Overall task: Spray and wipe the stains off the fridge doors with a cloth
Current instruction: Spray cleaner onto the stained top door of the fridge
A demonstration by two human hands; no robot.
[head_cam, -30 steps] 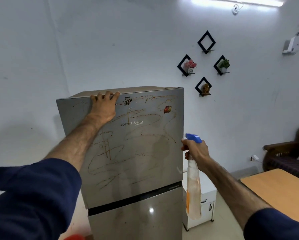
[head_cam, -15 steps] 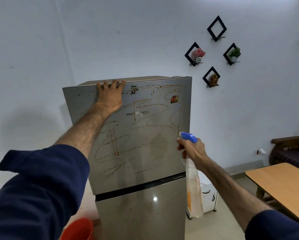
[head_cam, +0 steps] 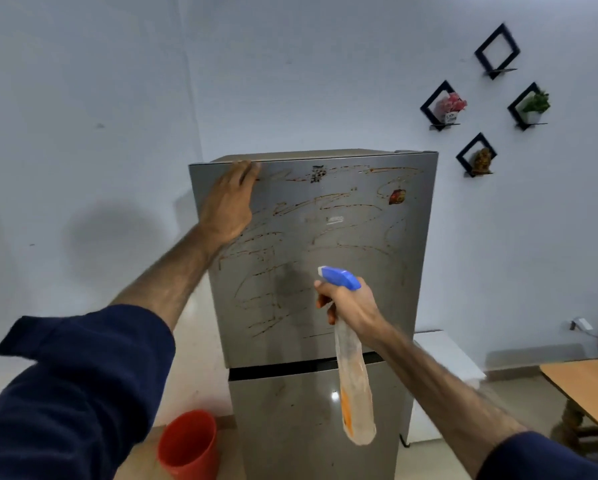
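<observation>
Brown scribbled stains (head_cam: pixel 290 271) loop across the grey upper fridge door (head_cam: pixel 370 299), where the left hand (head_cam: pixel 226 206) lies flat, fingers spread, while the right hand (head_cam: pixel 351 306) grips a blue-headed spray bottle (head_cam: pixel 354 386) before it.

One fridge (head_cam: pixel 325 237) with two doors, one spray bottle (head_cam: pixel 354 382), one red bucket (head_cam: pixel 188 445), four diamond wall shelves (head_cam: pixel 496 51), one table (head_cam: pixel 585 382), two hands.
</observation>
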